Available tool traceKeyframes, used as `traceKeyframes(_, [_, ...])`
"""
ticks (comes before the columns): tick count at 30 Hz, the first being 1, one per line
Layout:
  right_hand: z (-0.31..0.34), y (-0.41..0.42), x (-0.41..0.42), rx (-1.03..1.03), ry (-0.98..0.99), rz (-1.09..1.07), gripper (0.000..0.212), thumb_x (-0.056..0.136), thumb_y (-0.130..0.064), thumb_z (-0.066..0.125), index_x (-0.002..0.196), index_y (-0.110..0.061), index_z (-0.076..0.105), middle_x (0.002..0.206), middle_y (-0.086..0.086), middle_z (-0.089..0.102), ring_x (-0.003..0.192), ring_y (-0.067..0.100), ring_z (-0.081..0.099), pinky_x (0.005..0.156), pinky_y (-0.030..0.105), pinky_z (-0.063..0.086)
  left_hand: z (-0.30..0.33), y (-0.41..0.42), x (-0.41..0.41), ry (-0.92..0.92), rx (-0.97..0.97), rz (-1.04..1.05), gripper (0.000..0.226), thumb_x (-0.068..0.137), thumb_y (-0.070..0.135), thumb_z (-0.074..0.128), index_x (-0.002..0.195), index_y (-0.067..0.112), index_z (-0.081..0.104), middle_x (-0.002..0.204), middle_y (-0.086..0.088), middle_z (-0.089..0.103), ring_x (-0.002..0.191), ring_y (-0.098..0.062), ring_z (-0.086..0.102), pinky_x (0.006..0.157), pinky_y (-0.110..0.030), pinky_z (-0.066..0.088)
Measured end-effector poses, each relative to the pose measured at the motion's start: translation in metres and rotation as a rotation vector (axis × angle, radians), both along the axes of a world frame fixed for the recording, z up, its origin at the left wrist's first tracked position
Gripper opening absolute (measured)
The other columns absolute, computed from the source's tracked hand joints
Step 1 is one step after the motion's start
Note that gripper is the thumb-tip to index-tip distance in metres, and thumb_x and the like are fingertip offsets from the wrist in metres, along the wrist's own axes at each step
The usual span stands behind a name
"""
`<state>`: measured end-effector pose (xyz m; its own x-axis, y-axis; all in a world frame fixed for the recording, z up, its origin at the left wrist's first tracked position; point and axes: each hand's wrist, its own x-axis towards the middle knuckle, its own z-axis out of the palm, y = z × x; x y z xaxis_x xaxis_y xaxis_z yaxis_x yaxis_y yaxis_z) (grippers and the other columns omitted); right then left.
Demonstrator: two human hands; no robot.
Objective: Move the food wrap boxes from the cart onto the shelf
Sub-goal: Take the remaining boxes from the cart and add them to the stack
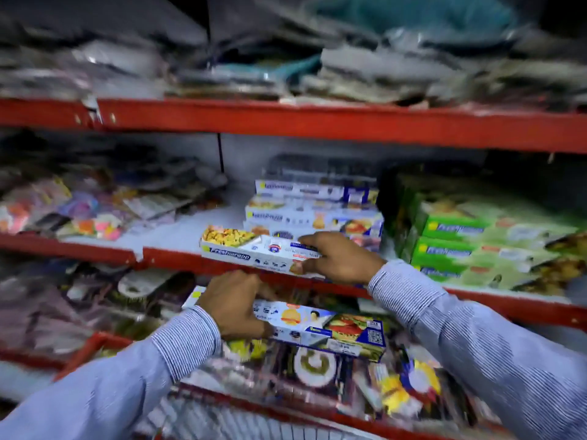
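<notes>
Cardboard, long and glossy — one white box (254, 249) on the red shelf (178, 260) edge, right hand (338, 257) fingers pinching its end. Left hand (236, 304) fingers clamped on a second box (327, 327) above the cart (95, 346). Three green boxes (476, 249) stacked right — blurred.

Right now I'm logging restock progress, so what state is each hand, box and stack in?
Right hand: gripping the box at the shelf edge.
Box at the shelf edge: lying flat, partly overhanging the red lip.
Left hand: gripping a second box.
Second box: held above the cart, not yet shelved.
White stack: already shelved.
Green stack: shelved, to the right.
Cart: holds mixed packets.
</notes>
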<state>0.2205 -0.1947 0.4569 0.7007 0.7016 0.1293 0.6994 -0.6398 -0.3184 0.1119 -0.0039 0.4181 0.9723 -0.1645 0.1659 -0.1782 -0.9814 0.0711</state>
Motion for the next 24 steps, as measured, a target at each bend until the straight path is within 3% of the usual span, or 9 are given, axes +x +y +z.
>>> traceKeyframes(3, [0.032, -0.005, 0.018, -0.012, -0.050, -0.044, 0.029, 0.088, -0.041, 0.063, 0.092, -0.012, 0.059, 0.094, 0.014, 0.057, 0.089, 0.029, 0.053, 0.070, 0.034, 0.033, 0.031, 0.000, 0.025, -0.016, -0.022, 0.016, 0.057, 0.059, 0.055, 0.076, 0.114, 0.041, 0.069, 0.114, 0.006, 0.073, 0.106, -0.020, 0.064, 0.087, -0.029, 0.049])
traceKeyframes(5, [0.046, -0.008, 0.034, -0.026, -0.052, -0.067, 0.028, 0.088, -0.039, 0.063, 0.087, -0.012, 0.058, 0.092, 0.014, 0.055, 0.089, 0.030, 0.054, 0.069, 0.032, 0.031, 0.045, -0.001, 0.039, -0.028, -0.040, 0.015, 0.059, 0.060, 0.054, 0.078, 0.117, 0.039, 0.068, 0.120, 0.007, 0.070, 0.110, -0.020, 0.062, 0.090, -0.029, 0.049])
traceKeyframes(7, [0.057, -0.009, 0.054, -0.025, -0.044, -0.099, 0.030, 0.089, -0.035, 0.063, 0.098, -0.006, 0.063, 0.100, 0.020, 0.060, 0.096, 0.032, 0.057, 0.073, 0.031, 0.034, 0.056, -0.002, 0.053, -0.033, -0.051, 0.007, 0.060, 0.060, 0.055, 0.078, 0.117, 0.039, 0.068, 0.122, 0.010, 0.069, 0.112, -0.018, 0.060, 0.091, -0.029, 0.048])
traceKeyframes(10, [0.070, -0.009, 0.081, -0.045, -0.033, -0.139, 0.042, 0.095, -0.025, 0.057, 0.131, -0.003, 0.055, 0.137, 0.019, 0.055, 0.125, 0.031, 0.052, 0.093, 0.031, 0.042, 0.069, -0.003, 0.072, -0.032, -0.065, -0.024, 0.057, 0.061, 0.053, 0.077, 0.116, 0.039, 0.070, 0.122, 0.014, 0.069, 0.111, -0.015, 0.061, 0.091, -0.027, 0.048])
traceKeyframes(12, [0.071, -0.007, 0.100, -0.069, -0.033, -0.161, 0.050, 0.097, -0.024, 0.052, 0.141, 0.000, 0.043, 0.153, 0.017, 0.039, 0.139, 0.028, 0.039, 0.109, 0.030, 0.030, 0.074, -0.003, 0.084, -0.014, -0.083, -0.043, 0.055, 0.060, 0.054, 0.077, 0.113, 0.039, 0.072, 0.119, 0.016, 0.071, 0.107, -0.013, 0.064, 0.092, -0.028, 0.051])
traceKeyframes(15, [0.066, -0.003, 0.126, -0.069, -0.017, -0.174, 0.054, 0.099, -0.025, 0.049, 0.148, -0.006, 0.034, 0.161, 0.011, 0.024, 0.147, 0.024, 0.026, 0.116, 0.027, 0.022, 0.074, -0.001, 0.101, 0.014, -0.099, -0.061, 0.053, 0.057, 0.055, 0.074, 0.109, 0.043, 0.073, 0.113, 0.017, 0.074, 0.099, -0.012, 0.067, 0.092, -0.033, 0.056])
traceKeyframes(20, [0.055, 0.004, 0.150, -0.033, -0.052, -0.185, 0.046, 0.099, -0.027, 0.051, 0.139, -0.006, 0.048, 0.151, 0.012, 0.043, 0.138, 0.028, 0.041, 0.111, 0.030, 0.030, 0.072, 0.003, 0.122, -0.007, -0.109, -0.086, 0.053, 0.057, 0.057, 0.071, 0.108, 0.043, 0.073, 0.108, 0.016, 0.076, 0.091, -0.011, 0.069, 0.085, -0.034, 0.059])
traceKeyframes(24, [0.052, -0.003, 0.165, -0.016, -0.189, -0.192, 0.048, 0.091, -0.039, 0.061, 0.133, -0.018, 0.057, 0.143, 0.006, 0.053, 0.132, 0.026, 0.046, 0.110, 0.033, 0.035, 0.073, 0.005, 0.133, -0.025, -0.126, -0.089, 0.052, 0.056, 0.057, 0.069, 0.104, 0.040, 0.075, 0.101, 0.013, 0.078, 0.087, -0.014, 0.068, 0.081, -0.034, 0.058])
